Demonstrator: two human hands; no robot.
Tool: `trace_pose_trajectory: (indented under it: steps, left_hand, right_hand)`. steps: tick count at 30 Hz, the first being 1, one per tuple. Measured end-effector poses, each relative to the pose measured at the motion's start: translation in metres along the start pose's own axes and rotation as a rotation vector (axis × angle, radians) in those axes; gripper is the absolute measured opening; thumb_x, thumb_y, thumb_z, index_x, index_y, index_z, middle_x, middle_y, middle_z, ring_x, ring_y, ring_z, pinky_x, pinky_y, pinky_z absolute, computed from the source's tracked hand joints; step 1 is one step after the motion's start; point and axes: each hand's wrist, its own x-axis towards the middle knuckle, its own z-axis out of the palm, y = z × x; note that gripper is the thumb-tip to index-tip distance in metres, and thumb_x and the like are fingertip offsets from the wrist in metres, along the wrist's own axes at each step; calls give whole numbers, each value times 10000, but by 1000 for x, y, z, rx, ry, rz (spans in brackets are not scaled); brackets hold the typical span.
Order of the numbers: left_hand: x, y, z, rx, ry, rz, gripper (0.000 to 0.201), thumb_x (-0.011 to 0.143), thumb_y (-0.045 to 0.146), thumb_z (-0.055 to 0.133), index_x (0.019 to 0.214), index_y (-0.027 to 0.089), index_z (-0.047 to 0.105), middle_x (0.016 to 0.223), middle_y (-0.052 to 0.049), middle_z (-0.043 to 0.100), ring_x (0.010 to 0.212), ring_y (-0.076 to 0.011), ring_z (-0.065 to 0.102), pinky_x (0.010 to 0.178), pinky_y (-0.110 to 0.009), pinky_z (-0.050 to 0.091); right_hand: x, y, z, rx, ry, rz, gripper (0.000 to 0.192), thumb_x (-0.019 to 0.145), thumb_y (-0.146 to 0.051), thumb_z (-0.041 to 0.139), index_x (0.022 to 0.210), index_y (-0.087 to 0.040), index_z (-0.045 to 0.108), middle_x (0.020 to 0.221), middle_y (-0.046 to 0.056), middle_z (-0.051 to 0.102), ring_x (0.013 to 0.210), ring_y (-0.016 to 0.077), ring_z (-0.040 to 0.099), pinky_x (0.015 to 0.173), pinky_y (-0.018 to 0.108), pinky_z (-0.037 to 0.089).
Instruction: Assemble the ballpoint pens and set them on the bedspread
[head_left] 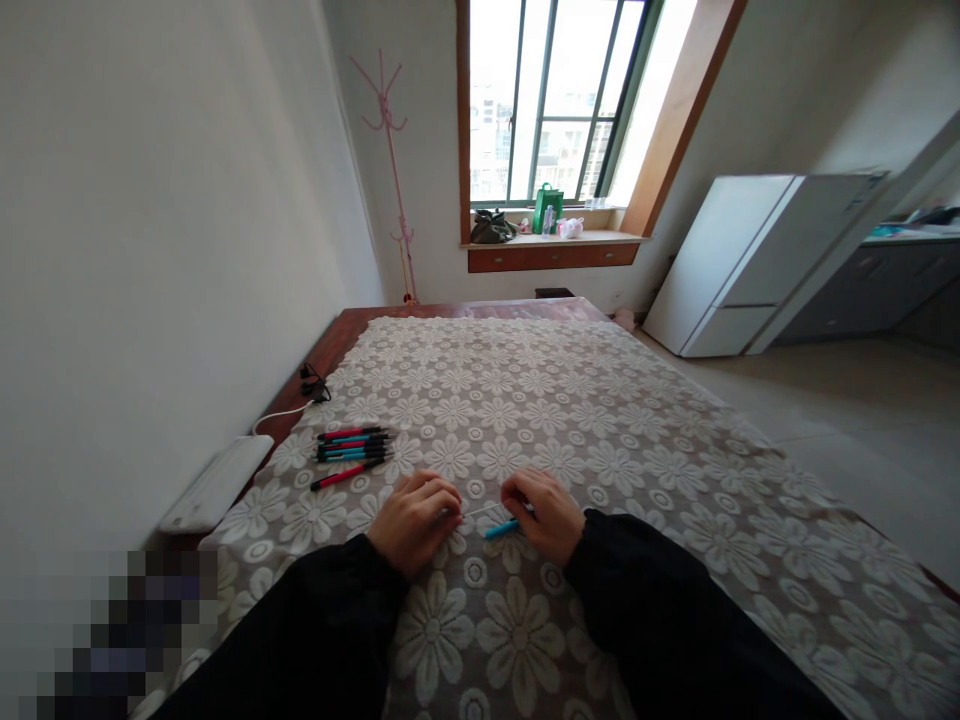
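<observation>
Two hands rested close together on the flowered lace cloth that covered the long table. The left hand was curled, its fingertips pinched on the end of a thin white rod that ran across the small gap toward the other hand. The right hand was curled too, closed around a blue pen barrel, whose free end stuck out leftward just under the rod. Whether the rod actually entered the barrel I could not tell, because the fingers hid that part. Both arms wore black sleeves.

Off to the left, near the table's edge, lay a small bunch of pens, red and blue with black tips, side by side and touching; one red pen lay just apart from them, nearer the hands. Beyond the cloth's edge a white power strip sat by the wall. At the far end a window let in daylight, and a white fridge stood to the right.
</observation>
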Motion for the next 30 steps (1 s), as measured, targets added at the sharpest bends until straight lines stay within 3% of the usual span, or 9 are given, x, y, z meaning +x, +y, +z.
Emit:
trace_pose_trajectory:
  steps: [4,11,16,18,21,23,26,28,30]
  left_hand:
    - [0,1,-1,12,100,4,27,931,206,605,922,225,622,1041,-20,722,1083,-228,567,946,-390,456]
    - [-3,-3,1,-24,122,-36,51,941,213,601,899,218,629,848,-17,678,898,-201,604,811,-333,483]
    - [-3,-1,0,-11,102,42,134,939,233,619,1062,258,669,834,3,715,856,-197,611,781,-326,480]
    - [-2,1,-2,12,107,41,88,933,238,626,985,267,690,801,9,718,838,-203,603,766,-336,471]
    - [-1,3,-4,2,172,-48,71,914,218,626,905,248,690,789,-8,714,843,-217,597,769,-356,470]
    - [-1,3,-5,-26,206,-100,83,904,196,618,884,240,686,797,-19,712,851,-222,596,775,-363,474]
    - [-1,4,-6,-54,220,-127,91,887,175,613,862,234,678,794,-23,703,849,-223,594,771,-366,477]
    - [-1,5,-8,-65,230,-128,88,876,165,611,851,228,668,789,-24,696,844,-222,592,764,-365,477]
    - [-2,6,-10,-71,247,-127,85,869,157,603,844,219,656,778,-28,686,828,-219,589,748,-362,475]
  right_hand:
    - [1,-2,-1,74,78,-65,142,901,-81,551,847,-211,529,809,8,605,786,190,539,751,336,374]
    - [-1,-12,-6,176,66,-216,158,994,-140,459,969,-226,589,853,34,612,837,198,555,758,325,427]
    - [-1,-14,-8,182,103,-186,203,994,-161,460,1125,-242,592,847,33,609,832,203,566,765,337,452]
    - [-1,-9,-8,178,102,-155,245,969,-193,520,1206,-245,555,880,31,617,860,208,575,805,356,456]
    - [-1,1,-10,140,61,-83,568,829,-331,753,1312,-230,472,985,45,631,932,239,579,866,398,450]
    - [-1,7,-10,68,-28,-76,694,696,-385,870,1270,-231,512,1016,52,637,959,266,575,876,418,437]
    - [1,11,-9,-37,-170,-173,307,776,-312,810,1020,-247,635,979,43,657,942,265,571,859,420,404]
    - [2,10,-11,2,-145,-207,35,896,-247,670,909,-238,638,922,40,660,897,241,569,831,403,399]
    - [4,7,-14,149,-35,-186,79,963,-254,567,910,-229,621,888,46,648,864,223,567,806,383,417]
